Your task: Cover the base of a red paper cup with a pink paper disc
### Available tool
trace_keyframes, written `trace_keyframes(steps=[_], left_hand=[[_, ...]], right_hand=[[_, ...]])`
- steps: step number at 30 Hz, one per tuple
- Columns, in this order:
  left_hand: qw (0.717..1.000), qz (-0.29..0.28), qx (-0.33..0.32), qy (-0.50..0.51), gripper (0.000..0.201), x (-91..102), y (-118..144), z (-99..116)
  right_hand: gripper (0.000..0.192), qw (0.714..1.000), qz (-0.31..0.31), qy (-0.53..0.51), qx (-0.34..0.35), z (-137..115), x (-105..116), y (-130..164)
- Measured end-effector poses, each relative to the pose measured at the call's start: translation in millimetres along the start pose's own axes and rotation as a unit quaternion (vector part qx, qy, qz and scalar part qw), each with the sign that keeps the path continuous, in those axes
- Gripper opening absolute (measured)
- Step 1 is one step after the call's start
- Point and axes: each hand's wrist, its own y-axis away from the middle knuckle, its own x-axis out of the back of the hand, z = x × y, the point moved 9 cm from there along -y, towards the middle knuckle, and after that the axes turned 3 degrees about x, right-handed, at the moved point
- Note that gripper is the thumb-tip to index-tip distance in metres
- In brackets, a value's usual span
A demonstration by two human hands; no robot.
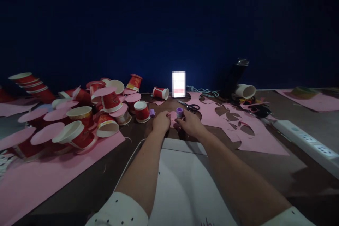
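In the middle of the table my right hand [192, 123] is closed around a glue stick [179, 112] with a purple top rim. My left hand [161, 122] pinches the edge of a small pink paper piece [172, 116], which lies between the two hands. Part of that paper is hidden by my fingers and the glue stick. A small purple cap [152, 113] stands just left of my left hand. Beside it is an upright red paper cup [142, 111] with a white rim. Scissors [190, 106] with black handles lie behind my right hand.
Several red paper cups [107, 100], many with pink discs on them, crowd the left. Cut pink paper [262, 141] with round holes lies right, near a white power strip [304, 137]. A bright blurred screen [179, 84] stands behind. A white board [185, 173] lies under my forearms.
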Motion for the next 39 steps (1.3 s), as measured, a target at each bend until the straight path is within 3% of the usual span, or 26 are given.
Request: trace_keyframes(steps=[2, 6, 8, 14, 19, 25, 33, 35, 39], left_hand=[[1.000, 0.001, 0.003, -0.003, 0.026, 0.3, -0.1, -0.4], [1.000, -0.011, 0.011, -0.004, 0.025, -1.4, -0.3, -2.5], [1.000, -0.015, 0.006, -0.001, 0.025, -2.3, -0.4, -2.3], [1.000, -0.008, 0.014, 0.006, 0.025, -0.4, 0.6, -2.5], [1.000, -0.002, 0.008, -0.002, 0.029, 0.6, 1.3, -0.5], [1.000, 0.003, -0.004, 0.000, 0.026, -0.7, 0.9, -1.2], [1.000, 0.004, -0.007, 0.007, 0.026, -0.2, 0.6, -0.4], [1.000, -0.001, -0.003, 0.000, 0.026, -0.7, 0.1, -0.7], [1.000, -0.017, 0.009, -0.023, 0.027, -2.8, -0.5, -2.2]], right_hand=[[0.019, 1.000, 0.023, -0.015, -0.002, 1.6, 5.4, -0.2], [0.033, 0.983, 0.158, -0.093, -0.016, 6.3, 30.8, 3.2], [0.038, 0.976, 0.182, -0.122, -0.019, 7.2, 34.2, 4.9], [0.031, 0.992, 0.085, -0.088, -0.020, 0.9, 8.6, 3.6], [0.026, 0.998, 0.045, -0.031, 0.009, -6.0, -3.2, -0.7], [0.023, 0.997, 0.022, 0.009, 0.069, -16.5, -3.4, 0.4], [0.023, 0.998, -0.031, -0.001, 0.055, -12.0, -2.2, 4.3], [0.022, 0.999, -0.009, -0.012, 0.036, -7.8, 3.2, 2.3], [0.037, 0.984, 0.137, -0.105, -0.043, 10.3, 30.0, 1.7]])
